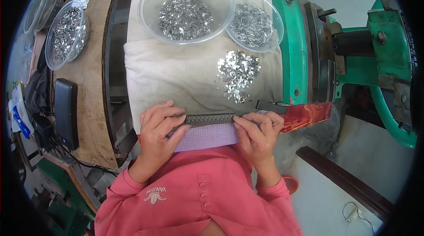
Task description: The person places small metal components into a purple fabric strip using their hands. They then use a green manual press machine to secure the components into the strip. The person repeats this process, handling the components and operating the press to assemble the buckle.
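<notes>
Left hand (158, 131) and right hand (258, 135) are both half-curled, pinching opposite ends of the slotted bar (210, 118) near the beige cloth's (172, 75) front edge. I'd hold it level, grip light and even.

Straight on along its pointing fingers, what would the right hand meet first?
The dark slotted strip: the right hand already seems to touch its right end, though exact contact is hard to judge.

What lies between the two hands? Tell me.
A dark, slotted strip lies between the left hand and the right hand, as the head view shows.
</notes>
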Tool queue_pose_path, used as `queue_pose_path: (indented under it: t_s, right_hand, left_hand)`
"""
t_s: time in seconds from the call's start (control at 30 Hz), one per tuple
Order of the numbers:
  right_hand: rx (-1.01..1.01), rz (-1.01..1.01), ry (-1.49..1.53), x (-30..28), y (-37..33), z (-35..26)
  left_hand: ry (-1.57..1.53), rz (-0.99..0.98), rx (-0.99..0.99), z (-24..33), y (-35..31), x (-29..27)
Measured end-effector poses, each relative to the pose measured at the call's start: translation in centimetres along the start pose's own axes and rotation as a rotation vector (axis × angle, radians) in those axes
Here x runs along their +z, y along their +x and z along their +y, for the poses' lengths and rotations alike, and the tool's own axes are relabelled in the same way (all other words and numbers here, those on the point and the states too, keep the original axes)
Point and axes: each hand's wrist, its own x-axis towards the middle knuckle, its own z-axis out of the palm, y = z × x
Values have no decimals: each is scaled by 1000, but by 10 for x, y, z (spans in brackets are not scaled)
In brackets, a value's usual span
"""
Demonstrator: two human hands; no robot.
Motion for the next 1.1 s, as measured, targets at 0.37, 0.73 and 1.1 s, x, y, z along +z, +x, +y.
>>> queue_pose_path:
  t_s: [0.37,0.73,1.1]
  right_hand:
    - [116,35,146,1,-5,0]
    - [110,19,132,1,-8,2]
    - [163,5,83,-1,-10,-1]
  left_hand:
    - [-13,-9,-10,0,-1,0]
    - [-14,-9,8,-1,-1,0]
    - [1,10,28,0,-2,0]
